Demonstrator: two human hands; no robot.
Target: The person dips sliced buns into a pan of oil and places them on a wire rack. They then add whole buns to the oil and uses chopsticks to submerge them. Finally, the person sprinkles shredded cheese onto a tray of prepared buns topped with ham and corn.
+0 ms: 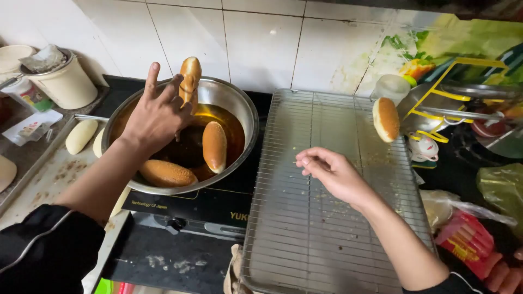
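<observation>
The wire cooling rack [338,218] lies under the right hand [332,174] and carries almost nothing: one fried golden bun [386,119] shows beyond that hand's fingertips, near the rack's far right edge, and whether it rests there or is in the air I cannot tell. Under the left hand [155,117] sits the steel pan of dark oil [239,117] on a black cooktop [190,209]. Two browned buns [214,146] float in it, one just right of the wrist, another [166,173] beneath the forearm. The left hand, fingers partly spread, lifts a third long bun [190,80] upright out of the oil. The right hand hovers loosely curled, thumb meeting fingertips, holding nothing. Left of the left arm, pale raw dough pieces [80,136] wait on a floured tray [49,179]. By my reading, frying is well begun but mostly unfinished.
</observation>
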